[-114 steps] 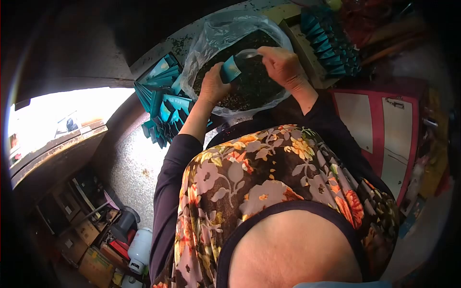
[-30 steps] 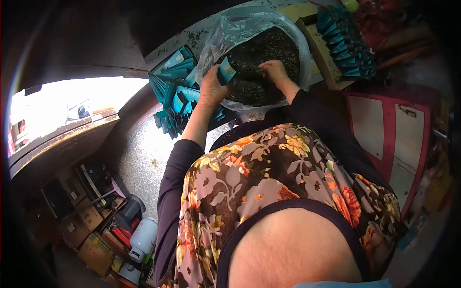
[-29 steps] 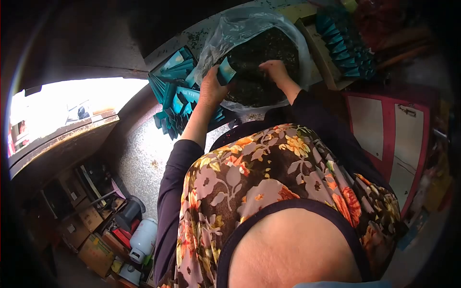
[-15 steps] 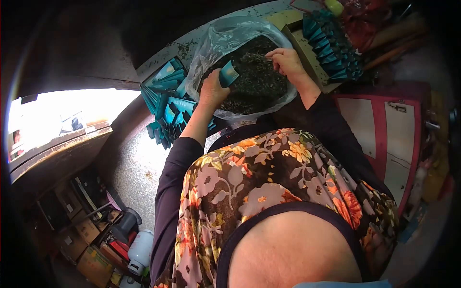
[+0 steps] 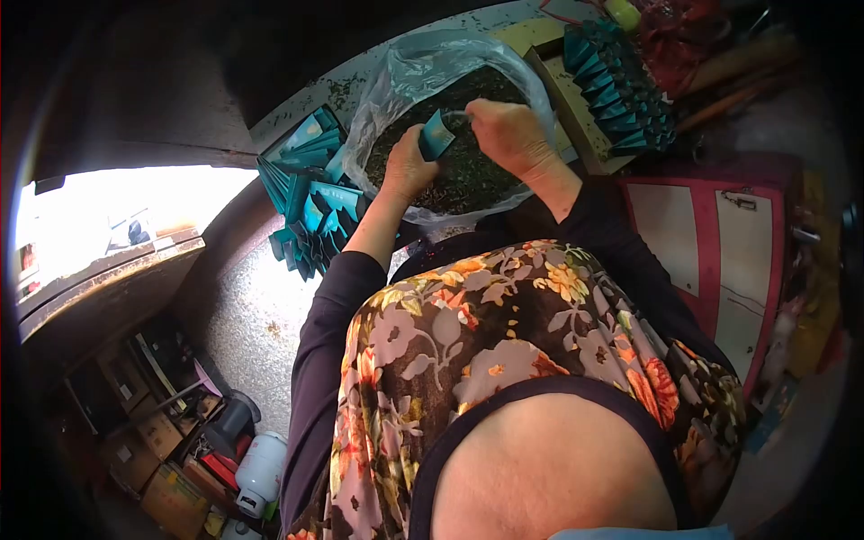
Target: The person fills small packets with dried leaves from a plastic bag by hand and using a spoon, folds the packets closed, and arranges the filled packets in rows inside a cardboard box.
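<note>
A large clear plastic bag, its mouth spread wide, holds a mass of dark loose dried leaves, which look like tea. Over its left side my left hand is closed on a small teal packet, held upright and bowed open at the top. My right hand is closed just right of the packet, above the leaves. Its fingers pinch a small spoon, mostly hidden, whose pale end points at the packet's top.
Several teal packets stand fanned out left of the bag. More teal packets sit in rows beside a cardboard box on the right. Leaf crumbs dot the table. A pink-framed cabinet stands at right, a gas cylinder lower left.
My right hand has moved left with the spoon, from over the right of the leaves to beside the packet. My left hand has turned the packet more upright.
</note>
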`<move>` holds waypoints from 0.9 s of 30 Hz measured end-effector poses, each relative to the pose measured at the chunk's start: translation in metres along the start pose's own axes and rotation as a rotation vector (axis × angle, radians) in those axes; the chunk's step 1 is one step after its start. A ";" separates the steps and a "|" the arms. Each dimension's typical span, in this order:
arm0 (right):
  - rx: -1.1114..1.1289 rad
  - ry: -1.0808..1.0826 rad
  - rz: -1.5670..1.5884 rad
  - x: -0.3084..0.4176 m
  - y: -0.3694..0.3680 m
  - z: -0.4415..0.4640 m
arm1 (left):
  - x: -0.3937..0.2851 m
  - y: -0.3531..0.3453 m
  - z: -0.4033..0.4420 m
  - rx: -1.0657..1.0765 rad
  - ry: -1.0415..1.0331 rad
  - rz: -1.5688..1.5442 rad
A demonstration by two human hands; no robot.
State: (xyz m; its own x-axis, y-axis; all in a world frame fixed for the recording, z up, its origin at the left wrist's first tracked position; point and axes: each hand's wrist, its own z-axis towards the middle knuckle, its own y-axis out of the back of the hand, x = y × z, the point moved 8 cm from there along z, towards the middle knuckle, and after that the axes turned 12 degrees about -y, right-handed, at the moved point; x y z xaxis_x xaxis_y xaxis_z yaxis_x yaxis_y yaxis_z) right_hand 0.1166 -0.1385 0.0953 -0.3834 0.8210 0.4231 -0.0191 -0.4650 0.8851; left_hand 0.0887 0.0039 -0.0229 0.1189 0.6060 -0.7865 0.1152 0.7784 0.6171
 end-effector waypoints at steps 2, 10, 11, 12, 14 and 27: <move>-0.092 0.007 0.025 0.000 0.016 0.002 | 0.001 0.000 -0.001 -0.007 0.002 -0.012; -0.045 0.090 -0.030 0.025 -0.003 -0.018 | -0.014 0.001 0.000 -0.087 -0.144 -0.105; -0.042 0.089 -0.028 0.025 -0.002 -0.017 | -0.012 0.000 -0.001 -0.085 -0.139 -0.105; -0.090 0.104 -0.049 0.027 0.005 -0.014 | -0.010 0.001 -0.002 -0.093 -0.125 -0.097; -0.202 0.148 -0.054 0.029 0.025 -0.007 | -0.007 0.003 -0.004 -0.103 -0.109 -0.086; -0.219 -0.052 0.266 -0.015 0.031 0.011 | 0.007 0.010 -0.012 -0.093 -0.083 -0.047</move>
State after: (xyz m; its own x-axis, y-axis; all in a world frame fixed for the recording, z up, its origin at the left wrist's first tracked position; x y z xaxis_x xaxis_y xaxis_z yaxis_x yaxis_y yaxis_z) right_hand 0.1317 -0.1622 0.1187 -0.3537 0.6747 0.6478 -0.1251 -0.7204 0.6821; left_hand 0.0790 0.0179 -0.0228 0.1976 0.5560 -0.8073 0.0307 0.8197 0.5720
